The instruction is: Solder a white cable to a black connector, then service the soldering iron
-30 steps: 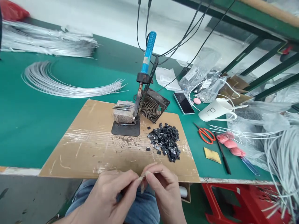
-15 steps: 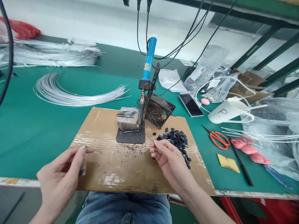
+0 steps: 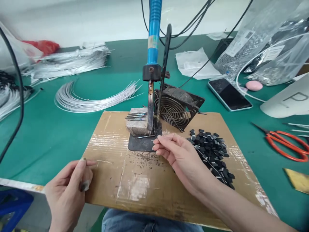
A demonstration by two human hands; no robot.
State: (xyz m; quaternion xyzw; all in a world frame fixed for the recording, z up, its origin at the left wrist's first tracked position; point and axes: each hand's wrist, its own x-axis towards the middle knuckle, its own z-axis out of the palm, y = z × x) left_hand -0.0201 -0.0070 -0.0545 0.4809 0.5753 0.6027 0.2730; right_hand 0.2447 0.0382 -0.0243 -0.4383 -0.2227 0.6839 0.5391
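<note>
While the iron (image 3: 154, 35) points down — right hand (image 3: 180, 153) pinches white wire (image 3: 212, 166).

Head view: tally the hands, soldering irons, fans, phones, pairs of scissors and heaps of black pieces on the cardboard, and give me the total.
Hands: 2 (left hand, right hand)
Soldering iron: 1
Fan: 1
Phone: 1
Pair of scissors: 1
Heap of black pieces: 1
Total: 7
</note>
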